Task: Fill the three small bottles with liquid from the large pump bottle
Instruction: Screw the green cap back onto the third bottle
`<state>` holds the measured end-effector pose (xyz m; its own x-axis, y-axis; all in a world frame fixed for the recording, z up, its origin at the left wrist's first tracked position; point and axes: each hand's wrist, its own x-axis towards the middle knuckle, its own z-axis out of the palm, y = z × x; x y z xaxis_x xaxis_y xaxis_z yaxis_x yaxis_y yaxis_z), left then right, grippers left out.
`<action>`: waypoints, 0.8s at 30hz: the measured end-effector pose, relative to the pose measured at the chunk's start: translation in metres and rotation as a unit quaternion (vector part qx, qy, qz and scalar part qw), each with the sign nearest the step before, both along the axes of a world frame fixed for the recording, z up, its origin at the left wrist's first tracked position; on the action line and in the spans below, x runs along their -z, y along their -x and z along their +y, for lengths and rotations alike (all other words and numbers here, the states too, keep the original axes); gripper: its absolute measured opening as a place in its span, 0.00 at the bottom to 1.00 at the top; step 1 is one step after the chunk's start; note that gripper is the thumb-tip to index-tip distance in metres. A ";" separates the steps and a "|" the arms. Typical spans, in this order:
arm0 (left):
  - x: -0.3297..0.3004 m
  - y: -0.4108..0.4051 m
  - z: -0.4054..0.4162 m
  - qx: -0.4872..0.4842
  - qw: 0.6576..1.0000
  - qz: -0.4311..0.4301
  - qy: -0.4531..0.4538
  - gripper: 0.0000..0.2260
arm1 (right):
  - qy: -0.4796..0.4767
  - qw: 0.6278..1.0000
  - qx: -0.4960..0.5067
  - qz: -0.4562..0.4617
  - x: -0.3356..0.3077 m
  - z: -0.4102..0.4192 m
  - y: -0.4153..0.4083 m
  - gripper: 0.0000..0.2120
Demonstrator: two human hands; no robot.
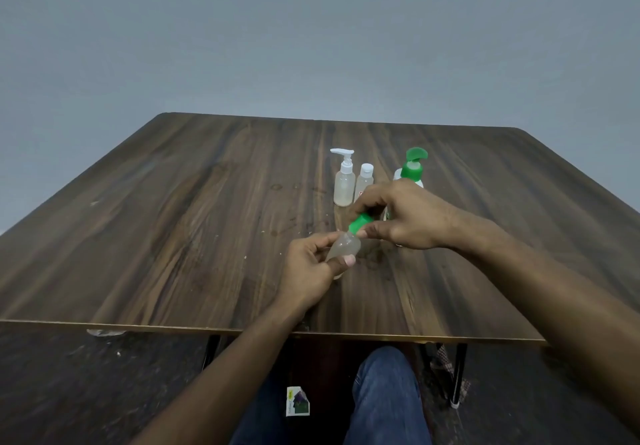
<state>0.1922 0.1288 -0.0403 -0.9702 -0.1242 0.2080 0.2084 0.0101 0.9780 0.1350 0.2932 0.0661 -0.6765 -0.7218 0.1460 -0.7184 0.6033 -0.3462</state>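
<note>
I count three small bottles and one large pump bottle on my view, all near the middle of the dark wooden table [173, 236]. One small bottle [343, 247], translucent and tilted with its neck pointing up and to the right, is lifted off the tabletop between both hands. My left hand [311, 271] grips its body, thumb pressed across the near side and fingers curled round the far side. My right hand [405, 216] pinches the green cap [358, 222] sitting at the neck of that bottle, thumb below and curled fingers above; I cannot tell whether the cap is screwed on tight or loose.

The other two small bottles stand upright, side by side and nearly touching, farther back on the table. The left one, a small bottle with a white pump top [344, 181], holds a pale, cloudy liquid. The small bottle with a clear cap [364, 181] stands just to its right, its lower part hidden by my right hand. The large pump bottle [412, 167], with one green pump head and a white body, stands upright just behind my right hand, mostly covered by it.

Below the table edge I see one blue-trousered knee [384, 392] and one small printed card [297, 401] on the floor.
</note>
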 end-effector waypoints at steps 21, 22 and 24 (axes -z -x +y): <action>-0.008 0.009 -0.005 -0.005 0.998 0.024 0.055 0.16 | -0.074 0.992 0.006 0.098 0.006 -0.009 0.009 0.14; -0.008 0.007 -0.004 -0.007 0.997 0.031 0.067 0.17 | -0.077 0.991 0.026 0.110 0.009 -0.011 0.007 0.17; -0.005 0.007 -0.005 -0.028 0.992 0.040 0.112 0.19 | -0.087 0.984 0.082 0.131 0.016 -0.016 0.005 0.23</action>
<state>0.1852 0.1239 -0.0349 -0.9421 -0.1204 0.3130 0.2784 0.2392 0.9302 0.1302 0.2771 0.0505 -0.7422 -0.6349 0.2148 -0.6566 0.7531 -0.0426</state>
